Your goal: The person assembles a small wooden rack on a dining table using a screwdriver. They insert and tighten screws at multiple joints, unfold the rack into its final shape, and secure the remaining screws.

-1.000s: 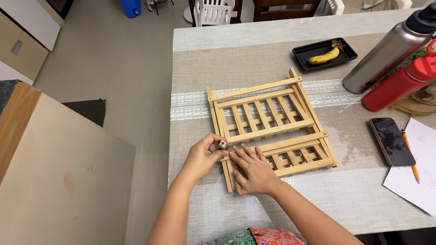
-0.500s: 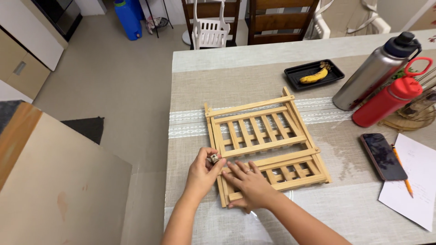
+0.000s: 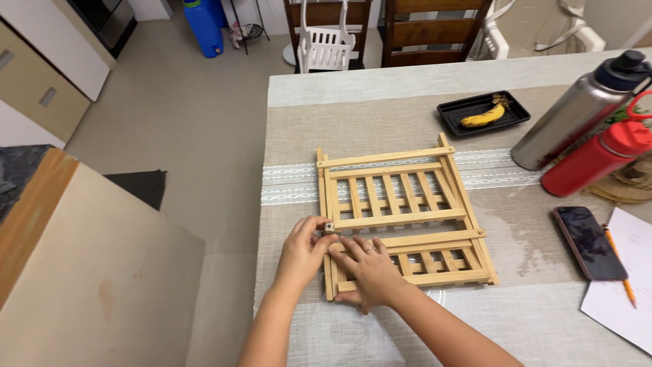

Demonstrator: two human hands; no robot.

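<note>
Two hands meet at the near left corner of your wooden rack [image 3: 407, 221], which lies flat on the table [image 3: 353, 88], long side running left to right. Your left hand [image 3: 302, 253] pinches a small knob [image 3: 329, 227] at the rack's left rail; what it is stays hard to tell. Your right hand [image 3: 370, 272] lies spread, pressing the slats. Beyond stand a black tray [image 3: 483, 112] with a banana [image 3: 482, 117], a steel bottle [image 3: 577, 112] and a red bottle [image 3: 601, 158], both cut off at the edge.

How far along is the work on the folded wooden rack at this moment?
Done: the wooden rack lies folded flat on the table. In hand: the left hand pinches a small fastener at the rack's left rail, while the right hand presses the slats down. Left: whether other fasteners remain cannot be told.
</note>
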